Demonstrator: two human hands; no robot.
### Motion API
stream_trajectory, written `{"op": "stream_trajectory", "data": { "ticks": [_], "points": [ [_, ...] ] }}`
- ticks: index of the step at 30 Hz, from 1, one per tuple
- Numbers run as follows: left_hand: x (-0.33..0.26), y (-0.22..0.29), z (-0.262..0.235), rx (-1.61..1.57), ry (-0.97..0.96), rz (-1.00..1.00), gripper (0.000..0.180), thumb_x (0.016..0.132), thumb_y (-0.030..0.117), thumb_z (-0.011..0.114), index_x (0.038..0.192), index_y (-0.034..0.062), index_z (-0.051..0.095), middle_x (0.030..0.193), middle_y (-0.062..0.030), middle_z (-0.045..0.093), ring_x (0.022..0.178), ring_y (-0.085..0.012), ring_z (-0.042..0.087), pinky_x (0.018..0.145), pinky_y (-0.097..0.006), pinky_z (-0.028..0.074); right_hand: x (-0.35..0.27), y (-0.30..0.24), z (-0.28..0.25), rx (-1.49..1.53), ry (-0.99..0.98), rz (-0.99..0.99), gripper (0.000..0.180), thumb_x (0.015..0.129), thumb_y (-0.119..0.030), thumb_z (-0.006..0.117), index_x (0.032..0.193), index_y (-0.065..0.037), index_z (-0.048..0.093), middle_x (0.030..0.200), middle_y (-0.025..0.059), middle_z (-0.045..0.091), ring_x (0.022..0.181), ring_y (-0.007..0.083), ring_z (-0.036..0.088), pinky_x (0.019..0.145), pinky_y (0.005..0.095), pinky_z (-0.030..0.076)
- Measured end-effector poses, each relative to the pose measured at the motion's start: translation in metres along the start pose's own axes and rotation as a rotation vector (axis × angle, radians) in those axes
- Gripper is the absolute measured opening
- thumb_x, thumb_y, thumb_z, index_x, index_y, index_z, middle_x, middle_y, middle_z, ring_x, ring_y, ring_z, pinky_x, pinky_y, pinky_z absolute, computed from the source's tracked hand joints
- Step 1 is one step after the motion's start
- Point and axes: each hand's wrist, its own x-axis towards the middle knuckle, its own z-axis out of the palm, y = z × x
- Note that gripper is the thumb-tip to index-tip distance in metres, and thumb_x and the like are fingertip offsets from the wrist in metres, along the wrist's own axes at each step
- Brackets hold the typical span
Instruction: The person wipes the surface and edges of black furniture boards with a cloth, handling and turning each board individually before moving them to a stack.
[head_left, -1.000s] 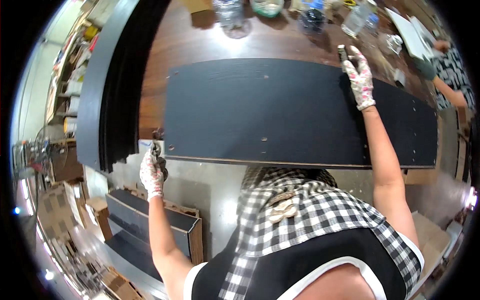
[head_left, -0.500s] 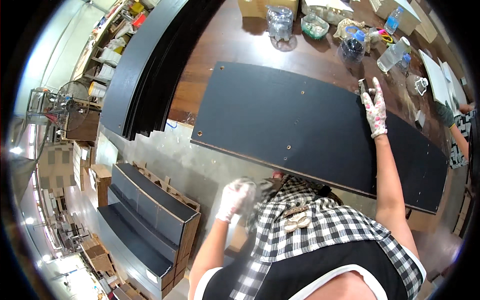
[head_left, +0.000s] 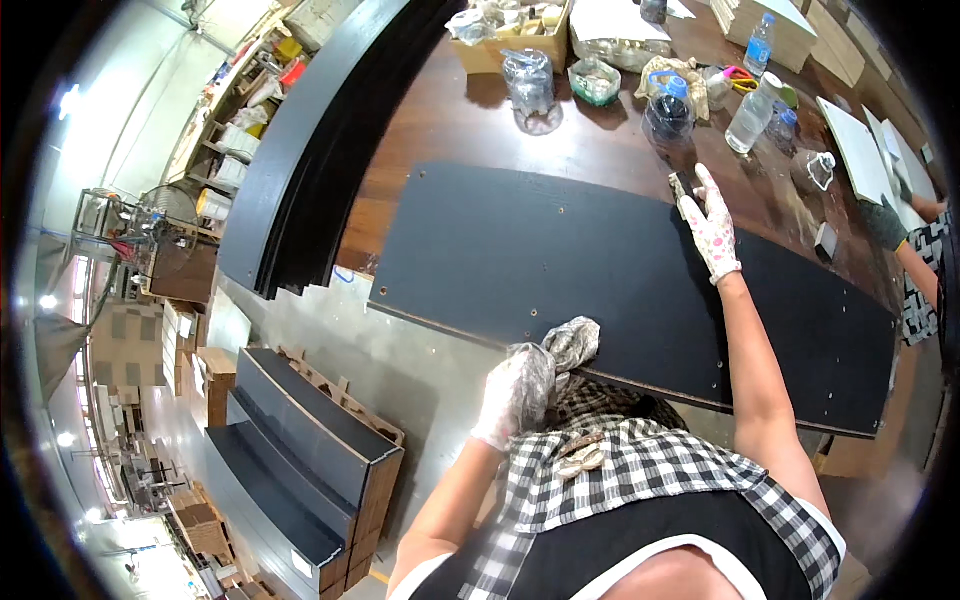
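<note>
Your black panel (head_left: 620, 270) lies on the glossy brown table (head_left: 410, 150), overhanging the concrete floor (head_left: 425, 345). At its near edge your left hand (head_left: 515, 390) clutches a grey rag (head_left: 576, 343); at its far edge your right hand (head_left: 713, 236) has fingers spread by a small dark block (head_left: 681, 187), pinch unclear. Left of the panel: stacked boards (head_left: 290, 165), a fan (head_left: 168, 222).

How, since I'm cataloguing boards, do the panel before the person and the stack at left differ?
The panel shows a thin edge; the stack is several boards thick. The panel stretches mostly across the picture; the stack slants up and away at left. The panel looks wider than the stack. Both are dark and long, on the brown table.
</note>
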Motion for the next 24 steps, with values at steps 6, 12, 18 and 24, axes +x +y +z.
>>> {"op": "stream_trajectory", "data": {
  "ticks": [6, 12, 18, 24],
  "points": [
    [-0.036, -0.024, 0.035, -0.977, 0.106, -0.343, 0.018, 0.093, 0.019, 0.061, 0.094, 0.0018, 0.065, 0.086, -0.0051, 0.066, 0.076, -0.0152, 0.064, 0.066, -0.029, 0.052, -0.009, -0.005, -0.003, 0.040, -0.074, 0.026, 0.060, 0.090, -0.025, 0.067, 0.143, -0.009, 0.044, 0.101, 0.0115, 0.063, 0.092, 0.0206, 0.060, 0.088, 0.0339, 0.047],
    [-0.056, -0.016, 0.030, -0.499, -0.102, -0.356, 0.026, 0.091, 0.028, 0.059, 0.096, 0.0037, 0.068, 0.091, -0.0132, 0.069, 0.080, -0.0215, 0.067, 0.074, -0.031, 0.053, -0.047, -0.015, 0.009, -0.075, 0.004, 0.022, 0.056, 0.090, -0.025, 0.066, 0.139, -0.006, 0.048, 0.115, 0.0193, 0.064, 0.104, 0.0277, 0.063, 0.092, 0.0369, 0.048],
    [-0.033, 0.027, -0.057, -0.124, -0.213, -0.332, 0.037, 0.081, 0.031, 0.069, 0.104, 0.0022, 0.069, 0.091, -0.0158, 0.070, 0.085, -0.0294, 0.067, 0.079, -0.036, 0.052, -0.038, -0.010, 0.014, -0.097, 0.102, -0.044, 0.057, 0.090, -0.026, 0.064, 0.138, -0.002, 0.047, 0.127, 0.0197, 0.060, 0.114, 0.0297, 0.061, 0.099, 0.0382, 0.046],
    [0.058, 0.126, 0.017, 0.147, -0.191, 0.475, 0.085, 0.061, 0.029, 0.082, 0.137, 0.0122, 0.048, 0.132, -0.0130, 0.054, 0.118, -0.0361, 0.054, 0.095, -0.047, 0.045, -0.023, 0.021, 0.030, 0.154, 0.286, -0.141, 0.054, 0.087, -0.023, 0.066, 0.133, -0.001, 0.049, 0.117, 0.0208, 0.062, 0.108, 0.0320, 0.061, 0.094, 0.0392, 0.047]
  ]
}}
